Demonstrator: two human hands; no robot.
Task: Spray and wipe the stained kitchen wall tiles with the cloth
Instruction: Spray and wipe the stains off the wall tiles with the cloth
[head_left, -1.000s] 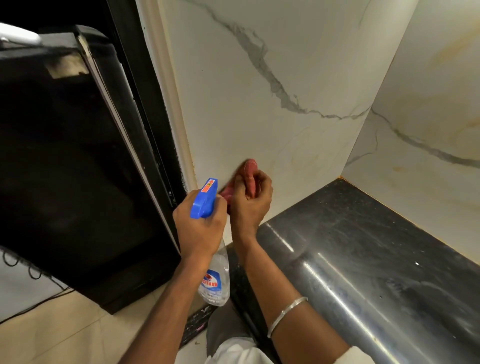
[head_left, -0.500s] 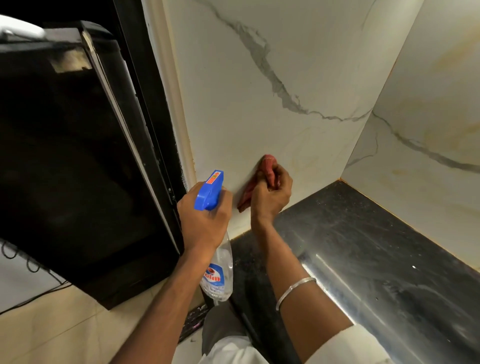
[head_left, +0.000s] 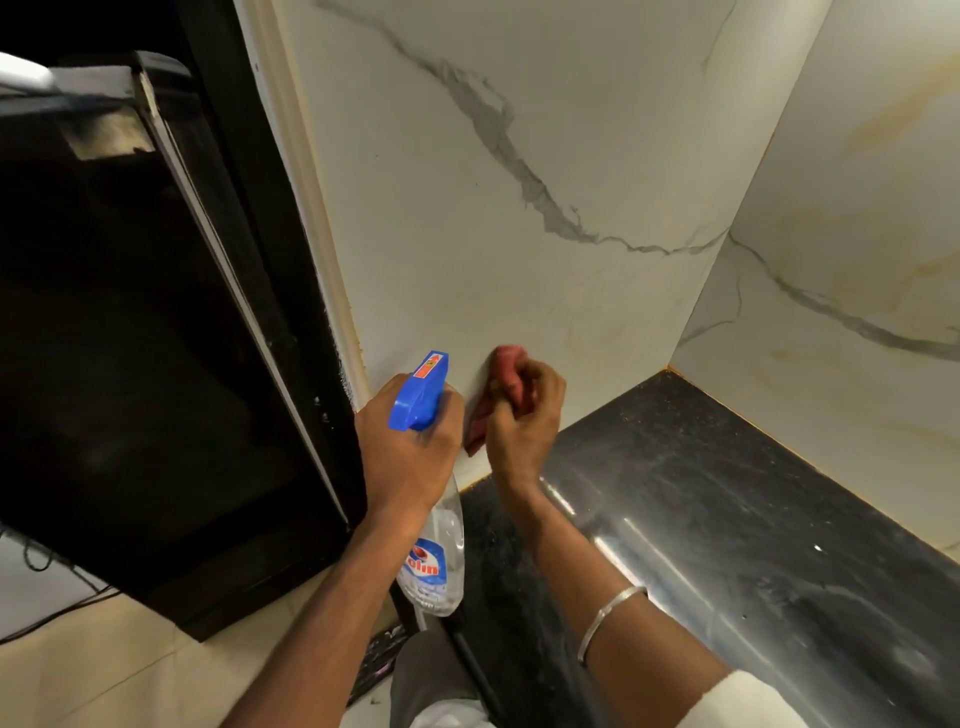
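My left hand (head_left: 410, 452) grips a clear spray bottle (head_left: 434, 566) with a blue trigger head (head_left: 420, 392), held upright just left of the wall's lower edge. My right hand (head_left: 524, 415) grips a bunched red cloth (head_left: 506, 364) and presses it against the white marble-patterned wall tile (head_left: 519, 156), low down near the counter. Faint yellowish stains show on the tile to the right of the cloth. Part of the cloth hangs below my fingers.
A black polished counter (head_left: 753, 493) runs from the wall corner toward me on the right. A second tiled wall (head_left: 857, 234) with yellow stains meets it at the right. A tall black appliance (head_left: 130, 338) stands at the left, with cables on the beige floor.
My right hand with the cloth slid right along the tile, then back left toward the spray bottle. The left hand with the bottle stayed almost still.
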